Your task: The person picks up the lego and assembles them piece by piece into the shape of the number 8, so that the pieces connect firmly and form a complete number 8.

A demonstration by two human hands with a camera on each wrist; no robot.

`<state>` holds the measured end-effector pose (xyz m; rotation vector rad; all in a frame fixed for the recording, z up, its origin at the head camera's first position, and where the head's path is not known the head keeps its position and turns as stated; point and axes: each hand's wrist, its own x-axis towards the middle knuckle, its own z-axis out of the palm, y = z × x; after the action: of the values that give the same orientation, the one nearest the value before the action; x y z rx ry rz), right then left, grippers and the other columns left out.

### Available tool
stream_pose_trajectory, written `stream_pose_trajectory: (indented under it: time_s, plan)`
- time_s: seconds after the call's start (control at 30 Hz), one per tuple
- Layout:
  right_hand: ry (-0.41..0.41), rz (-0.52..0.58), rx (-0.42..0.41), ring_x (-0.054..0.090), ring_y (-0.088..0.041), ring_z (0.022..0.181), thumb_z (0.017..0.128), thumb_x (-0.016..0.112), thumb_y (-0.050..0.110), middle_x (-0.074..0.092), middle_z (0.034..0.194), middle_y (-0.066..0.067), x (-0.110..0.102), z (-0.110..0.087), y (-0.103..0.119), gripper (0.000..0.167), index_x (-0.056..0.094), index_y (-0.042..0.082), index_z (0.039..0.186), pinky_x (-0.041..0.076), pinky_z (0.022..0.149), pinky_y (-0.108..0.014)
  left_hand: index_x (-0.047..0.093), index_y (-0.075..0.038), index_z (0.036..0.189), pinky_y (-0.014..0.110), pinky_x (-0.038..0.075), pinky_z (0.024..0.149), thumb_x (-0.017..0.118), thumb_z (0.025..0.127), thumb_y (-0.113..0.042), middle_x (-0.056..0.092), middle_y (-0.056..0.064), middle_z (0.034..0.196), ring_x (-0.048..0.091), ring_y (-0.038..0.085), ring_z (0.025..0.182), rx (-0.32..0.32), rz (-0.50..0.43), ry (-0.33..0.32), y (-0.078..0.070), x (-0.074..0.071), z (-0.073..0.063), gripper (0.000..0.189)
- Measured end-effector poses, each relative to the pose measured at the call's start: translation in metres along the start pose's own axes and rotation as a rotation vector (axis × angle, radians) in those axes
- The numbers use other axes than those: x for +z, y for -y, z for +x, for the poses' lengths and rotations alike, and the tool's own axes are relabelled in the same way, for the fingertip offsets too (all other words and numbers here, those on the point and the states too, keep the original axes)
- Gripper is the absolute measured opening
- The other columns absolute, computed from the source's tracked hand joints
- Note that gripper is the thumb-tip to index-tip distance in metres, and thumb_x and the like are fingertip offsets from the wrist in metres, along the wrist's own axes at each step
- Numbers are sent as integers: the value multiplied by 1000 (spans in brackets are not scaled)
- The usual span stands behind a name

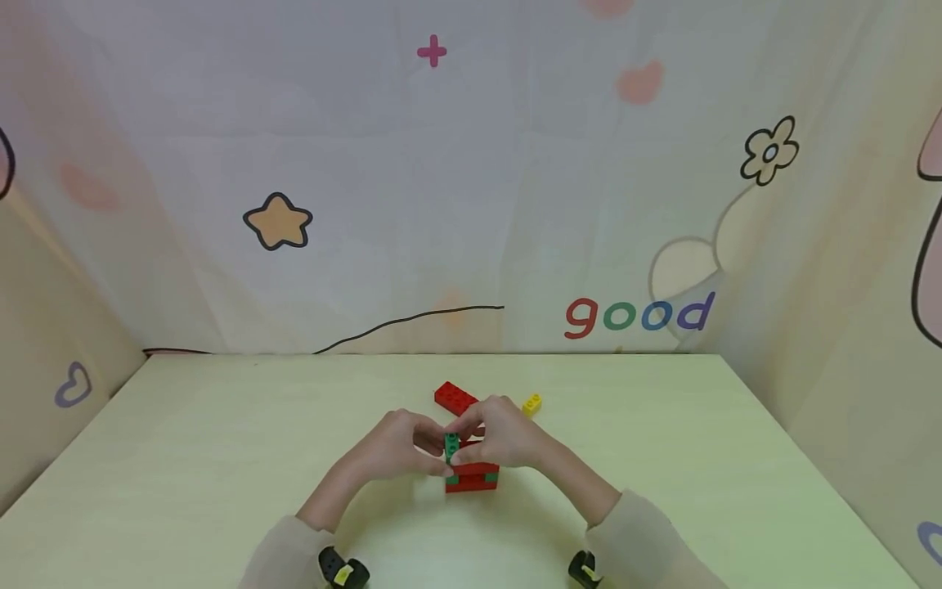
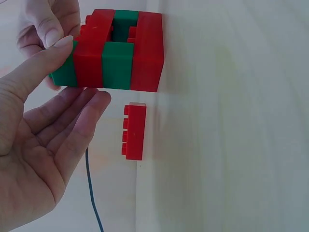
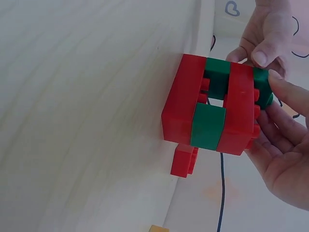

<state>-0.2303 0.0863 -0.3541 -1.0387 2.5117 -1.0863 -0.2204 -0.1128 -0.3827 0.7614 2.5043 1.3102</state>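
A small block structure [image 1: 473, 484] of red and green toy bricks stands on the table in front of me, with two red layers and green bricks between them at the ends. On its top, at the left end, sits a green brick [image 1: 452, 444] with studs up. My left hand [image 1: 397, 446] holds this green brick from the left, its thumb touching the brick in the left wrist view. From the right, my right hand [image 1: 508, 433] pinches the same brick with thumb and index finger. The fingers partly hide the structure's top.
Behind the right hand lies a long red brick [image 1: 455, 397], partly covered by that hand. A small yellow brick [image 1: 532, 404] lies to its right. Printed cloth [image 1: 471, 180] hangs at the back and sides of the pale table [image 1: 257, 425].
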Motion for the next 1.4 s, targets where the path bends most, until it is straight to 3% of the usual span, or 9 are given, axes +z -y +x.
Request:
stream_pose_trajectory:
  time_s: [0.27, 0.5, 0.73, 1.1, 1.4]
  plan:
    - [-53, 13, -13, 61, -19, 87, 75, 75, 16, 69, 93, -3, 2, -4, -6, 31, 69, 4, 103, 50, 82, -41, 65, -5, 106, 29, 52, 75, 75, 74, -29, 67, 4, 97, 64, 16, 87, -9, -14, -39, 1, -3, -2, 41]
    - [-57, 48, 2, 62, -23, 92, 74, 76, 21, 68, 100, -7, -3, -12, -15, 37, 67, 3, 105, 49, 84, -41, 66, -5, 106, 31, 51, 76, 75, 74, -31, 67, 3, 96, 64, 16, 87, 5, -25, -76, -1, -2, -2, 42]
    - [-118, 24, 24, 62, -24, 91, 78, 73, 20, 67, 100, -14, -15, -17, -31, 36, 66, 0, 106, 50, 83, -38, 66, -5, 105, 28, 51, 74, 75, 74, -30, 68, 1, 91, 64, 15, 85, 10, -10, -100, -4, -1, -2, 40]
    - [-260, -4, 205, 62, -23, 91, 79, 71, 19, 66, 103, -16, -33, -19, -64, 38, 64, -2, 110, 52, 78, -31, 67, -5, 101, 24, 51, 71, 75, 75, -22, 67, 0, 87, 64, 16, 85, 14, -40, -99, -2, 0, -2, 32]
    - [-308, -43, 281, 62, -26, 90, 79, 71, 16, 65, 103, -18, -53, -24, -88, 40, 61, -6, 111, 52, 78, -34, 66, -5, 102, 24, 51, 71, 75, 75, -22, 66, -1, 87, 63, 16, 85, 5, -45, -87, -1, 2, 0, 33]
